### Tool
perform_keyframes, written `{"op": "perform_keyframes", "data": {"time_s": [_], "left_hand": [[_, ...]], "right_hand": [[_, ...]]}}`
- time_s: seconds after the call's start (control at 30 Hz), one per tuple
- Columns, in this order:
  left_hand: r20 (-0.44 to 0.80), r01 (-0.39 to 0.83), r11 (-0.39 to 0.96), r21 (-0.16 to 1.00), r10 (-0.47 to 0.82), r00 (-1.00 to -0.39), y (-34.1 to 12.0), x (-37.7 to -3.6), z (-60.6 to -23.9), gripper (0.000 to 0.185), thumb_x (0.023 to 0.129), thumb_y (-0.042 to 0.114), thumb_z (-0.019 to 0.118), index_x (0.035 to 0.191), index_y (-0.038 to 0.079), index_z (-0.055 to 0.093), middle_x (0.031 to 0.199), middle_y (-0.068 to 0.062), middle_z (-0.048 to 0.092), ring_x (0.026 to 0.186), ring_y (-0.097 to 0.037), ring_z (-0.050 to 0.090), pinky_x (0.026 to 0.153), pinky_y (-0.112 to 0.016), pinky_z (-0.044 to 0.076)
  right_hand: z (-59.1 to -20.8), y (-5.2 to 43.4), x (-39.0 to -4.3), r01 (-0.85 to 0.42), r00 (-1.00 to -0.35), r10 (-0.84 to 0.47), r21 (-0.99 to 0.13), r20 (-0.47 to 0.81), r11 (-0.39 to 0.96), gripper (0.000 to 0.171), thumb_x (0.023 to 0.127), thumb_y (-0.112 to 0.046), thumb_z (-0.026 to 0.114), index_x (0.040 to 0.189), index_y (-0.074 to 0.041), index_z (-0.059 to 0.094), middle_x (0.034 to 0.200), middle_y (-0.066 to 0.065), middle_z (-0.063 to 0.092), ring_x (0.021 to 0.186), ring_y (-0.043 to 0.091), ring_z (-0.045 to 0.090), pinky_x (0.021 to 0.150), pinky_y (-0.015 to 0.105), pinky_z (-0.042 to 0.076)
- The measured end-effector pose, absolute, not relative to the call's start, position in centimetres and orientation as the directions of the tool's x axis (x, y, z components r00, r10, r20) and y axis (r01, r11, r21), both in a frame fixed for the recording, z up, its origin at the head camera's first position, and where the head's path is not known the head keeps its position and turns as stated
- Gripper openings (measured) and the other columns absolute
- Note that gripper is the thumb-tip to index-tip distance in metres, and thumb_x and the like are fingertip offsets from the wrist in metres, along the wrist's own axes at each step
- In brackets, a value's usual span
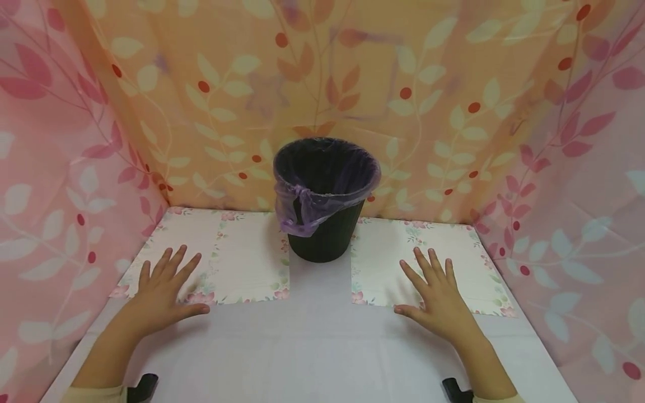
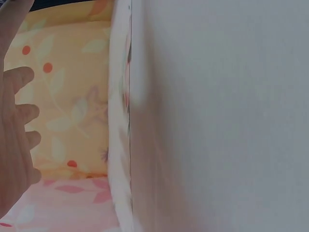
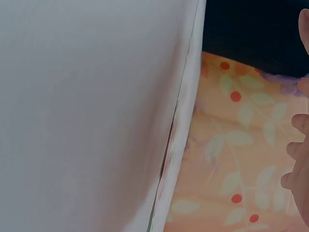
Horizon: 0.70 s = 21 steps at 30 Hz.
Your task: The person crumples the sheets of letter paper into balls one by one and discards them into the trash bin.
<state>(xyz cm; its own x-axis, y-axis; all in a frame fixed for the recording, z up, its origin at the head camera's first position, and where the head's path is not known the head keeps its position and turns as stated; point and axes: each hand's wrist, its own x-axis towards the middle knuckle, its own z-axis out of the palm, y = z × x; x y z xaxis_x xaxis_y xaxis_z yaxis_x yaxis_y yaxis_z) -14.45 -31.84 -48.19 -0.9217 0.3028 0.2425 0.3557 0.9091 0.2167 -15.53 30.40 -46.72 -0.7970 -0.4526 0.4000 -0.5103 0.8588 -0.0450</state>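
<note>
A black bin (image 1: 327, 235) stands upright at the back middle of the table. Its purple plastic bag (image 1: 307, 210) lines the inside, folds over the rim and is knotted at the front left. My left hand (image 1: 161, 291) hovers over the left side with fingers spread, holding nothing. On the right, my right hand (image 1: 435, 296) is spread the same way, apart from everything. Fingers of the left hand (image 2: 14, 130) show at the edge of the left wrist view. The right wrist view catches part of the right hand (image 3: 300, 150) and the dark bin (image 3: 251, 34).
Flower-bordered white sheets lie left (image 1: 252, 268) and right (image 1: 383, 263) of the bin on the white tabletop (image 1: 312, 347). An orange leaf-patterned cloth (image 1: 227, 140) hangs behind. Pink cloths rise on the left (image 1: 45, 196) and right (image 1: 579, 196).
</note>
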Motion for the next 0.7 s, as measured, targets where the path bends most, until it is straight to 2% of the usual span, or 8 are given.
{"op": "perform_keyframes", "data": {"time_s": [0.23, 0.4, 0.47, 0.7], "left_hand": [[0.229, 0.354, 0.872, 0.339, 0.288, -0.930, -30.7, -15.2, -48.2, 0.117, 0.078, 0.067, 0.078, 0.166, 0.026, 0.013, 0.171, -0.019, 0.007, 0.157, -0.043, -0.004, 0.117, -0.071, -0.015], [0.197, 0.323, 0.858, 0.400, 0.263, -0.944, -29.9, -16.1, -48.1, 0.118, 0.079, 0.065, 0.078, 0.166, 0.023, 0.012, 0.171, -0.019, 0.008, 0.156, -0.047, 0.000, 0.114, -0.078, -0.005], [0.183, 0.301, 0.854, 0.424, 0.245, -0.952, -29.7, -16.4, -47.9, 0.118, 0.079, 0.064, 0.079, 0.166, 0.021, 0.012, 0.171, -0.020, 0.009, 0.155, -0.049, 0.002, 0.112, -0.080, 0.000], [0.154, 0.263, 0.804, 0.533, 0.214, -0.965, -29.0, -16.5, -48.3, 0.116, 0.082, 0.055, 0.081, 0.166, 0.017, 0.011, 0.169, -0.024, 0.011, 0.154, -0.051, 0.002, 0.111, -0.082, 0.004]], "right_hand": [[-46.6, 28.0, -15.7, -0.556, -0.783, -0.488, -0.080, 0.386, 0.828, 0.100, 0.080, -0.073, 0.071, 0.161, -0.026, 0.036, 0.171, 0.011, 0.016, 0.159, 0.037, 0.005, 0.124, 0.065, -0.001], [-46.7, 26.3, -16.4, -0.590, -0.767, -0.516, -0.101, 0.381, 0.801, 0.100, 0.081, -0.074, 0.069, 0.161, -0.025, 0.035, 0.172, 0.008, 0.014, 0.158, 0.037, 0.008, 0.125, 0.063, 0.001], [-46.7, 25.3, -16.6, -0.606, -0.756, -0.527, -0.112, 0.388, 0.788, 0.099, 0.082, -0.074, 0.069, 0.160, -0.023, 0.036, 0.172, 0.008, 0.015, 0.158, 0.038, 0.011, 0.124, 0.065, 0.005], [-46.7, 22.5, -17.0, -0.651, -0.731, -0.560, -0.153, 0.391, 0.743, 0.096, 0.085, -0.069, 0.069, 0.162, -0.024, 0.033, 0.172, 0.007, 0.015, 0.157, 0.038, 0.015, 0.122, 0.066, 0.014]]}}
